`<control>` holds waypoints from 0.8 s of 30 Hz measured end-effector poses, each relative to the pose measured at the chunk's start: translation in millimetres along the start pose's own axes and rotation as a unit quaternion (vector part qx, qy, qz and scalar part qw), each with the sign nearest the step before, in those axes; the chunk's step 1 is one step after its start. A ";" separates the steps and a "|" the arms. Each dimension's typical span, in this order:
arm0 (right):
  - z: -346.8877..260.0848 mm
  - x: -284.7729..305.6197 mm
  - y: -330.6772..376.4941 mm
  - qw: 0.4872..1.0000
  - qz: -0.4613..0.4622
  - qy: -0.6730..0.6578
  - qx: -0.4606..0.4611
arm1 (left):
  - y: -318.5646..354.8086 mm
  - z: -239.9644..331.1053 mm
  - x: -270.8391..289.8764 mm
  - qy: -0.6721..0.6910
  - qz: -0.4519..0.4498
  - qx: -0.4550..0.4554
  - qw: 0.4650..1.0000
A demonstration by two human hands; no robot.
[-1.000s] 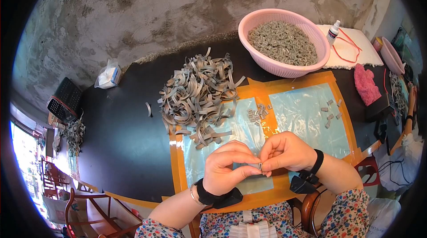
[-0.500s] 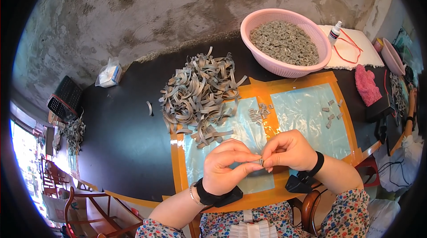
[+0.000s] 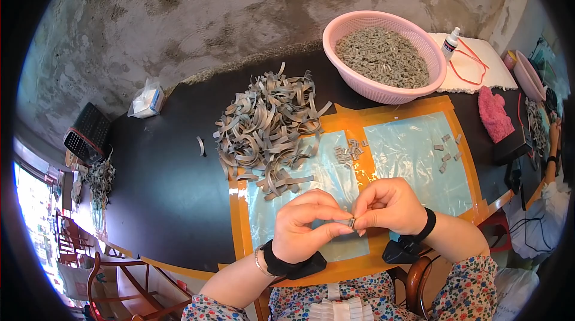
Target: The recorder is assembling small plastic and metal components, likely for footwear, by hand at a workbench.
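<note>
Above the taped blue sheet (image 3: pixel 413 141), my left hand (image 3: pixel 308 225) and my right hand (image 3: pixel 389 206) meet fingertip to fingertip. The left thumb and forefinger pinch a thin grey strip, mostly covered by the fingers. At its end a small grey clip-like piece (image 3: pixel 351 222) sits between the fingertips, pinched by my right hand. Whether the strip runs through the piece is too small to tell. A loose heap of curled grey strips (image 3: pixel 266 129) lies beyond my left hand. Several small grey pieces (image 3: pixel 347 154) lie on the orange tape past my hands.
At the back right stands a pink basket (image 3: pixel 434 72) full of small grey pieces. A white bottle (image 3: pixel 450 44) and red cord are on a white board (image 3: pixel 497 78). A pink cloth (image 3: pixel 495 114) lies at the right. Another person's arm (image 3: pixel 552 156) shows at the far right.
The fingertips have shifted slightly, and more of the strip and small piece shows between them. My right hand has moved down a little. The heap and basket are unchanged.
</note>
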State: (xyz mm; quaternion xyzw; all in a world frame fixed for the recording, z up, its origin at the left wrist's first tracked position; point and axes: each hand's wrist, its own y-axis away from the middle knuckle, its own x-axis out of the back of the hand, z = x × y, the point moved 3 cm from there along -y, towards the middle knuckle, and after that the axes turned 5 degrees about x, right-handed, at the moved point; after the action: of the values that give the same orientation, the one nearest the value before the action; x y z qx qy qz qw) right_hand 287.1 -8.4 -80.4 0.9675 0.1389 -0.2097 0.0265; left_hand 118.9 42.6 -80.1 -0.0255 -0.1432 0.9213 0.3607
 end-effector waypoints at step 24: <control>13.4 1.5 -2.1 0.996 0.023 0.090 -0.016 | -11.3 28.4 4.0 -0.337 0.038 -0.202 0.919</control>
State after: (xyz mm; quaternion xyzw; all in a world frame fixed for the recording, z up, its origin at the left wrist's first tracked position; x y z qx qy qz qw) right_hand 282.5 -7.5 -93.2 0.9849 0.1212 -0.1193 0.0340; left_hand 119.1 46.2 -49.4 0.2085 -0.4384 0.8397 0.2433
